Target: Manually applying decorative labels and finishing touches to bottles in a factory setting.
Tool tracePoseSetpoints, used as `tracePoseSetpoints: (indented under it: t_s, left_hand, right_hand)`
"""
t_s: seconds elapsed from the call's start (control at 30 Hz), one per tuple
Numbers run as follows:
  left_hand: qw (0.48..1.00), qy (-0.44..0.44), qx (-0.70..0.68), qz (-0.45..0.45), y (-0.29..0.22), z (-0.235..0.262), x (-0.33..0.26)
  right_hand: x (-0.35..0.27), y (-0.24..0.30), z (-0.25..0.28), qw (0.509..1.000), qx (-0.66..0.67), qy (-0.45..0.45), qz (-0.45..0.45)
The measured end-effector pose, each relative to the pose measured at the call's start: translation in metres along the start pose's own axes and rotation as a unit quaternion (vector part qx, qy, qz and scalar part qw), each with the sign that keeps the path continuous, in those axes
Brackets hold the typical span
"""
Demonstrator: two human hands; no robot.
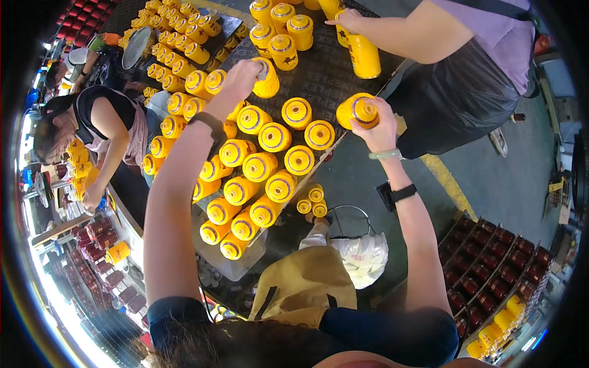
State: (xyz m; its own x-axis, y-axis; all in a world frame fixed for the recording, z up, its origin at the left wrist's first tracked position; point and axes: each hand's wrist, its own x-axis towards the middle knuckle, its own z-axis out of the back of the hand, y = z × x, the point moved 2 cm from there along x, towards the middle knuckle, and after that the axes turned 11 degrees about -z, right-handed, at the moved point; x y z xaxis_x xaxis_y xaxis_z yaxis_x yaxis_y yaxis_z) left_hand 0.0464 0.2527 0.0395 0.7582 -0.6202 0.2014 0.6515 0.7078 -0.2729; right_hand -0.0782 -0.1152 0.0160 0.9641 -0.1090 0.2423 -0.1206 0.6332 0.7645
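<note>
My right hand (381, 127) is closed around a yellow canister (356, 109) with a narrow top, held just off the table's right edge. At the far middle of the table, my left hand (241, 80) has its fingers closed on a small grey round piece (262, 70) at the top of another yellow canister (266, 84). I cannot tell whether the grey piece is fixed to that canister. Between my arms, several yellow canisters (275, 136) stand upright in rows on the dark table (334, 76), each with a ringed top and a centre hole.
A person's arm (392, 37) reaches in at far right, its hand at a tall yellow canister (364, 55). Another person (110, 122) works at left. More yellow canisters (184, 30) fill a far table. A rack (497, 270) of dark red parts stands at right; a stool (362, 254) is below.
</note>
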Motion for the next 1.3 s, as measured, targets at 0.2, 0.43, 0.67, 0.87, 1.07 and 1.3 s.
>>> tracePoseSetpoints:
  t_s: [0.2, 0.43, 0.67, 0.87, 1.07, 1.3]
  left_hand:
    - [1.000, 0.027, 0.010, 0.006, -0.003, -0.054, -0.012]
    - [1.000, 0.008, 0.014, 0.010, 0.002, -0.073, -0.027]
    - [0.998, 0.049, 0.039, 0.007, -0.005, -0.071, -0.032]
    - [0.983, 0.059, 0.170, 0.041, -0.028, -0.063, -0.036]
    - [0.978, -0.177, 0.069, 0.081, -0.092, -0.004, -0.072]
    - [0.923, -0.274, -0.060, 0.263, -0.239, 0.082, -0.268]
  right_hand:
    - [0.000, -0.032, -0.056, 0.999, 0.005, 0.033, -0.023]
    - [-0.005, -0.054, -0.086, 0.998, -0.016, 0.043, -0.036]
    - [-0.004, -0.052, -0.087, 0.997, -0.022, 0.053, -0.042]
    - [-0.007, -0.051, -0.094, 0.992, -0.065, 0.057, -0.088]
    - [-0.004, -0.061, -0.091, 0.995, -0.079, 0.040, -0.035]
    - [-0.017, 0.001, -0.058, 0.973, 0.032, 0.207, -0.092]
